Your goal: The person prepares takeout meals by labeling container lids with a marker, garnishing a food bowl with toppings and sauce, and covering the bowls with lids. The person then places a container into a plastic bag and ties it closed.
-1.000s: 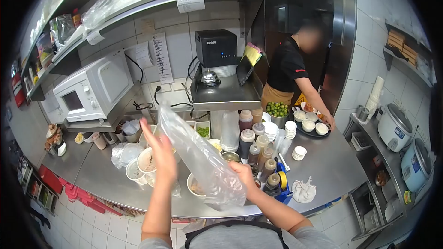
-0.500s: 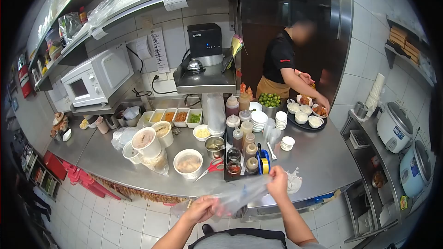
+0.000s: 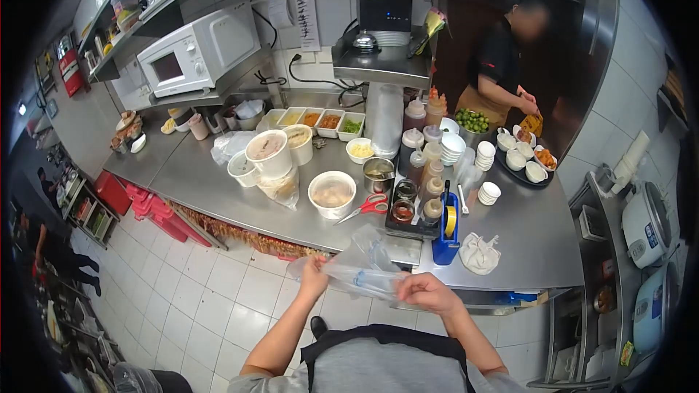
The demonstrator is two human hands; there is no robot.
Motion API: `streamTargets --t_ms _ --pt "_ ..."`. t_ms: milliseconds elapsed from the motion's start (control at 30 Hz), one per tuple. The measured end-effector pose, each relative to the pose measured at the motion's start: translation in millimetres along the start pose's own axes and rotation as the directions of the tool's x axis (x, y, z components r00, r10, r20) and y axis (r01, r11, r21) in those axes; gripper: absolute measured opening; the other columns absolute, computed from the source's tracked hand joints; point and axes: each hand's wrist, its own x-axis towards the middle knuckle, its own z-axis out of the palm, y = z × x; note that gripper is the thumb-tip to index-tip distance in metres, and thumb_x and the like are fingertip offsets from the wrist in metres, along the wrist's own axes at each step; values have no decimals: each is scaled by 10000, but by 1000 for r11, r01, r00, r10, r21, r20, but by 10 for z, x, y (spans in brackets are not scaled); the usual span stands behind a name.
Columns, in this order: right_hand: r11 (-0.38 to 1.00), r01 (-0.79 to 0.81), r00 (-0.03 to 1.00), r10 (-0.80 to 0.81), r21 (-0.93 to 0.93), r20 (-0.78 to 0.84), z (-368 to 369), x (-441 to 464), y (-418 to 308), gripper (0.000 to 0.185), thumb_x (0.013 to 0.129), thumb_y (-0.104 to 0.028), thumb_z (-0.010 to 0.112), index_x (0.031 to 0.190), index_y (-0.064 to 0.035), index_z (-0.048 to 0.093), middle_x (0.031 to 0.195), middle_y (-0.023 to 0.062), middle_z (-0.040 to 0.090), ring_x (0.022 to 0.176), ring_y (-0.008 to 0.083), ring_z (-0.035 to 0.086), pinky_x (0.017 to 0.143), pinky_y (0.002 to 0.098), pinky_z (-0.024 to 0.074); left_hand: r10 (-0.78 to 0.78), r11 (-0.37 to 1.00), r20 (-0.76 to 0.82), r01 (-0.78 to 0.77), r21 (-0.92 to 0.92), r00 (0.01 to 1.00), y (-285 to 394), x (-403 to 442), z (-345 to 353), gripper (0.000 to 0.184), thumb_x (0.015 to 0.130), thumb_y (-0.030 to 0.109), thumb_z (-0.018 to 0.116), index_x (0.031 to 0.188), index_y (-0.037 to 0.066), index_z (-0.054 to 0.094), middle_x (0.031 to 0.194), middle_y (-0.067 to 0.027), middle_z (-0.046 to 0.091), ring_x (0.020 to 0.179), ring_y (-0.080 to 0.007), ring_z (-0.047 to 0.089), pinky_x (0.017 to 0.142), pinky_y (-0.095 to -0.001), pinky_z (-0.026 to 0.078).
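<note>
A clear plastic bag (image 3: pixel 360 271) with faint blue print is stretched between my hands, in front of the counter's edge. My left hand (image 3: pixel 313 279) is closed around one end of it. At the other end, my right hand (image 3: pixel 428 292) pinches the plastic between thumb and fingers. Just beyond the bag, red-handled scissors (image 3: pixel 374 204) lie beside a lidded white tub (image 3: pixel 332 195). A blue tape dispenser (image 3: pixel 446 236) with yellow tape stands past my right hand, next to a crumpled white cloth (image 3: pixel 480 253).
Sauce bottles (image 3: pixel 431 175) crowd a black tray mid-counter. Stacked tubs (image 3: pixel 268 154) stand to the left, below a white microwave (image 3: pixel 196 51). At the right back, a co-worker (image 3: pixel 499 65) stands by a round black tray of bowls (image 3: pixel 526 180). Rice cookers (image 3: pixel 646 225) sit far right.
My view has shifted left and down. My hands have levelled out, with the right one lower and the bag still between them. The co-worker's hands have drawn back from the bowls.
</note>
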Motion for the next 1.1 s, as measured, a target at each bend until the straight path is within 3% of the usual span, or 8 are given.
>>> streamTargets --t_ms 67,133,333,400,567,633,767,1100 --pt "942 -21 997 43 -335 57 -83 139 107 198 755 24 533 861 -61 678 805 52 497 703 179 543 640 298 435 15 979 -32 -21 -201 999 388 -16 -152 304 766 -107 533 1025 35 458 813 -60 593 701 -133 575 672 -222 478" --pt "277 -148 963 -180 -949 -202 -88 301 383 173 744 -35 597 866 -108 695 840 100 494 735 271 578 648 379 465 0 972 42 10 -236 999 741 -107 -324 381 783 -94 562 1102 38 402 890 -76 594 805 -161 594 757 -251 497" --pt "254 -496 847 -68 -830 -527 280 1146 476 502 690 -41 600 1175 -163 558 1085 172 411 916 364 550 776 412 475 59 847 524 235 -477 850 955 -145 -927 348 787 -65 587 1109 40 506 842 -59 571 828 -142 547 730 -286 471" --pt "271 -485 845 -102 -832 -526 346 1406 574 576 672 -27 592 1224 -175 519 1135 177 384 962 374 541 804 431 473 317 865 562 -476 159 764 1010 -22 -1225 355 780 -15 612 1120 59 544 842 -81 582 837 -203 565 714 -292 459" --pt "476 46 997 32 -878 70 241 2132 735 597 718 -45 623 1280 -189 480 1238 152 402 1153 322 449 967 364 383 79 706 292 -260 658 953 560 288 -1654 698 634 52 728 1268 90 438 1157 -212 458 942 -381 553 838 -379 469" --pt "768 98 974 -205 -633 -97 67 2453 849 511 767 -137 666 1252 -140 504 1262 168 429 1184 313 431 1006 346 336 105 719 226 -231 655 969 570 470 -1772 889 577 86 770 1336 68 307 1269 -260 340 1026 -435 517 885 -438 452" --pt "392 -420 593 -564 -819 -574 -622 2953 1259 535 868 -288 542 1241 76 422 1162 289 509 1102 407 485 962 421 374 221 690 290 -360 628 931 565 783 -1876 931 579 82 761 1345 17 237 1307 -305 306 1038 -461 508 858 -452 469" --pt "555 -630 393 -376 -543 -839 -799 3020 1342 245 878 -173 480 953 20 612 909 249 619 883 401 588 759 457 444 264 701 192 -324 636 945 646 1113 -1967 827 648 185 735 1313 -5 281 1343 -310 262 906 -466 571 761 -463 503"
